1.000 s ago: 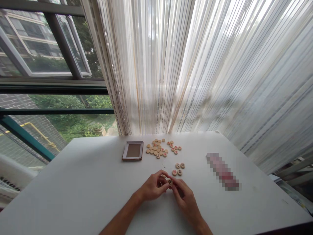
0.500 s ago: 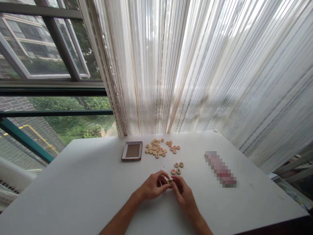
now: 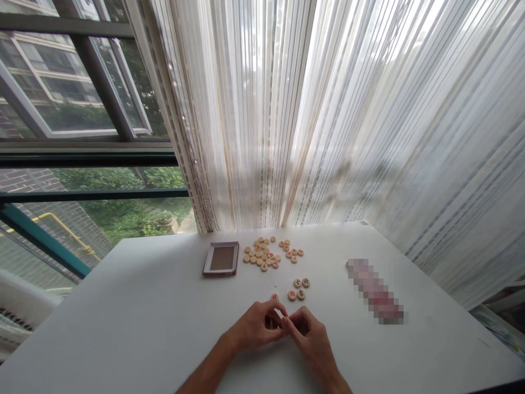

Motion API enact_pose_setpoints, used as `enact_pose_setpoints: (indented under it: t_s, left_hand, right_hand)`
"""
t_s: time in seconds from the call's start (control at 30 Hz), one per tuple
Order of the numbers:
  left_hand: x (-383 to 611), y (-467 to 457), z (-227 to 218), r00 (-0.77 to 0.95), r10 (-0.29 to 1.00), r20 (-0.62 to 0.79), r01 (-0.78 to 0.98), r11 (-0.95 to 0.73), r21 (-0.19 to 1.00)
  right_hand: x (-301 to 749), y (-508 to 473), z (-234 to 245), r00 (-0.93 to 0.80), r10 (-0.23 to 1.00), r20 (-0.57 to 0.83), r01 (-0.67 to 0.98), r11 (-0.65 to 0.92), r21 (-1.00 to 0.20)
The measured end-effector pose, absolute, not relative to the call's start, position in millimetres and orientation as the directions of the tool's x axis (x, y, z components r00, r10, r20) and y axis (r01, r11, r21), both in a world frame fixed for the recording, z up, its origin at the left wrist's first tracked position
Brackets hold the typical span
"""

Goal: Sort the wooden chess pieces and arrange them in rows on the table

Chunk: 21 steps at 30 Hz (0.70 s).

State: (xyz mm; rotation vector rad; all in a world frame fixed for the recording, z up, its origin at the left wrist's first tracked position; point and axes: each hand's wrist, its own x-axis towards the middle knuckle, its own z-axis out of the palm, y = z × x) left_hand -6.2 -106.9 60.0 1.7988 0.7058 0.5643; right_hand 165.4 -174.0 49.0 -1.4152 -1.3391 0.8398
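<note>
Wooden discs lie scattered on the white table (image 3: 123,328), and the nearest one (image 3: 274,297) shows only as a sliver just past the knuckles of the left hand (image 3: 258,327). That hand comes in from the lower left with its fingers curled inward, and the right hand (image 3: 308,339) meets it from the lower right, fingertips of both pressed together at the middle. Whether a piece is pinched between those fingertips cannot be told, since the fingers cover the spot. Just beyond the hands, a little to the right, a small trio of discs (image 3: 300,288) sits close together, with red and dark marks on their faces. Further back, near the far edge, a larger heap of discs (image 3: 262,254) lies beside a smaller cluster of red-marked discs (image 3: 290,249). Left of the heap rests a shallow open box (image 3: 221,259) with a dark rim. A blurred pink strip (image 3: 375,291) lies well to the right. Striped sheer curtains (image 3: 328,109) hang behind the table, and a window (image 3: 82,109) opens at the left.
</note>
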Motion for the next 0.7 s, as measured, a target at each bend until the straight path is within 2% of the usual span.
enact_pose_setpoints:
  t_s: [0.27,0.7]
  left_hand:
    - [-6.2,-106.8,63.0,0.698,0.715,0.026,0.201,-0.231,0.952]
    - [-8.3,-100.0,59.0,0.649,0.761,0.003,0.104,-0.092,0.990]
  right_hand:
    - [165.3,-175.2,54.4,0.089,0.983,0.161,0.248,0.134,-0.959]
    - [166.6,-175.8,50.1,0.144,0.953,0.268,0.314,0.213,-0.925]
